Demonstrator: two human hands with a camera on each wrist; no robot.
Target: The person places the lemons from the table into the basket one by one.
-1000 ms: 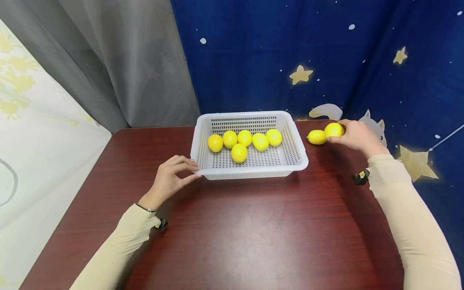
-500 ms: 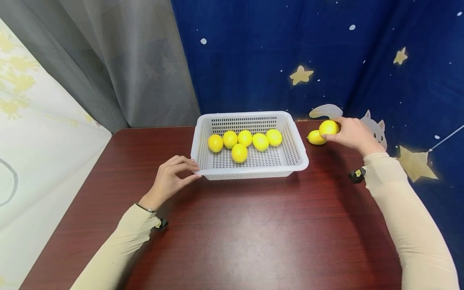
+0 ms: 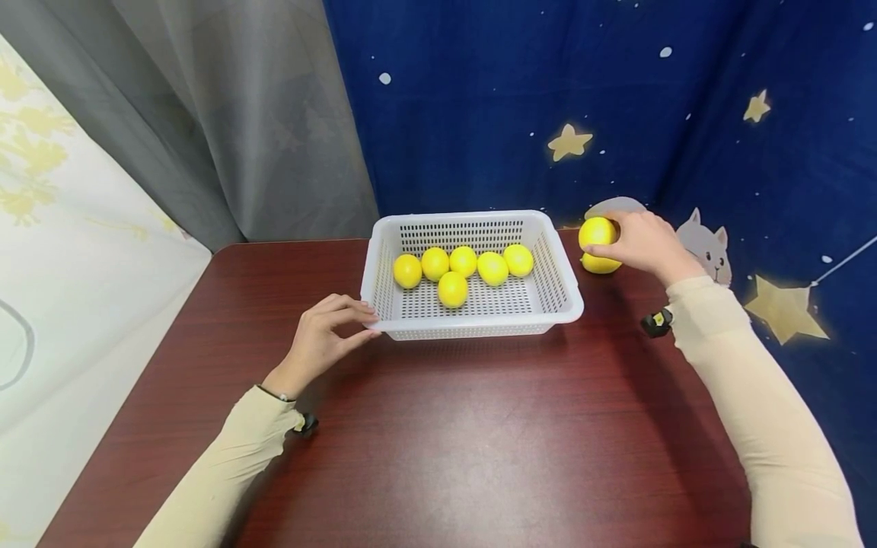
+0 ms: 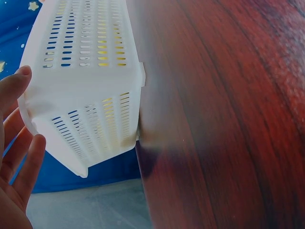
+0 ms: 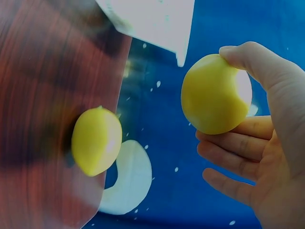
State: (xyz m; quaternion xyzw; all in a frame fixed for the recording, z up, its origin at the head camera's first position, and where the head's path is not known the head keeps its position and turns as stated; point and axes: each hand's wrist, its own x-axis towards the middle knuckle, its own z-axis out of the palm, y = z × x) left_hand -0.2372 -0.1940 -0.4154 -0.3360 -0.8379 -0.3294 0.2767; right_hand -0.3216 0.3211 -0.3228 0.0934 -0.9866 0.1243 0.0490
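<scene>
My right hand (image 3: 647, 242) pinches a yellow lemon (image 5: 214, 95) between thumb and fingers, held up off the table. Below it, in the head view, a second lemon (image 3: 601, 264) lies on the table, partly covered by the held one; the right wrist view shows this lemon (image 5: 96, 141) whole. A white perforated plastic basket (image 3: 473, 326) stands left of them, with several lemons (image 3: 452, 290) inside. My left hand (image 3: 322, 335) holds the basket's near left corner, thumb and fingers at the rim. The left wrist view shows those fingers (image 4: 31, 164) beside the basket wall (image 4: 86, 90).
The dark red wooden table (image 3: 479, 434) extends in front of the basket. A blue curtain with stars (image 3: 479, 114) and a grey curtain (image 3: 274, 137) hang behind its far edge. White patterned cloth (image 3: 82, 251) is at the left.
My right hand has raised its lemon off the table and carried it left, over the lemon lying there, towards the basket. My left hand and the basket have stayed put.
</scene>
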